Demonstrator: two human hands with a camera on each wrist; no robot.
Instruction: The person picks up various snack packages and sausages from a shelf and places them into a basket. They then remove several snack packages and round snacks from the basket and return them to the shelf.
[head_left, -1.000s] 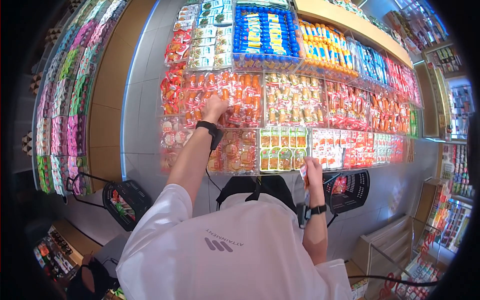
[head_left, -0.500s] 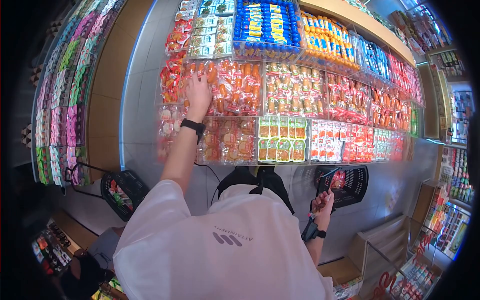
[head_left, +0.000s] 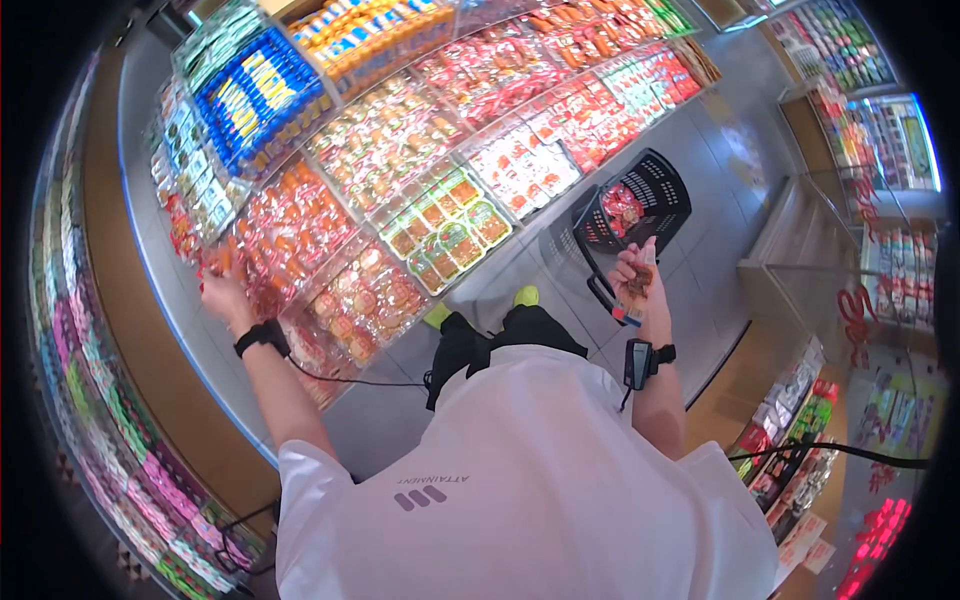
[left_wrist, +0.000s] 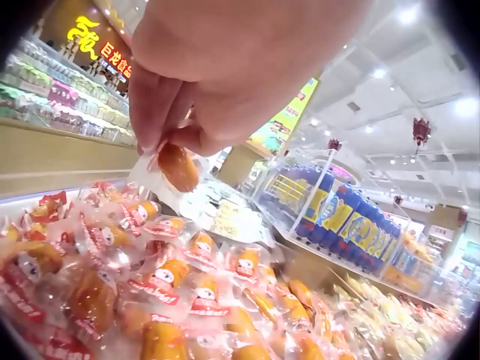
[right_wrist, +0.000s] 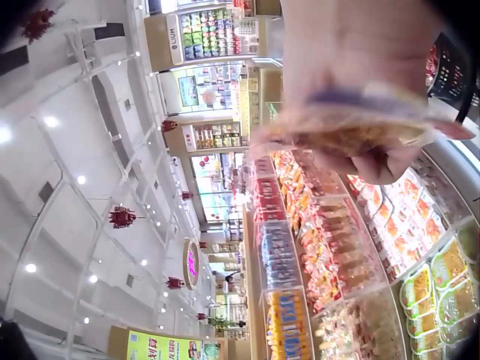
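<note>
My left hand (head_left: 226, 298) is over the left end of a bin of orange-brown sausages (head_left: 300, 225), each in a clear wrapper with red print. Thumb and fingertips pinch one wrapped sausage (left_wrist: 178, 168), held above the others in the left wrist view. On the other side, my right hand (head_left: 652, 300) is palm up near the black basket. It holds a small clear packet with brown food (head_left: 636, 284), its fingers curled over it. In the right wrist view this packet (right_wrist: 352, 133) looks blurred.
The black shopping basket (head_left: 668, 190) stands on the floor with red packets (head_left: 621, 208) inside. Green-edged trays (head_left: 455, 235) and round packaged snacks (head_left: 360, 305) fill the near bins. Blue packs (head_left: 262, 100) are stacked behind. A thin cable (head_left: 360, 381) runs from the left wrist.
The body has turned, so the display now slants across the head view. The left hand has moved to the bin's left end and lifted a sausage. The right hand has turned palm up, still holding its packet.
</note>
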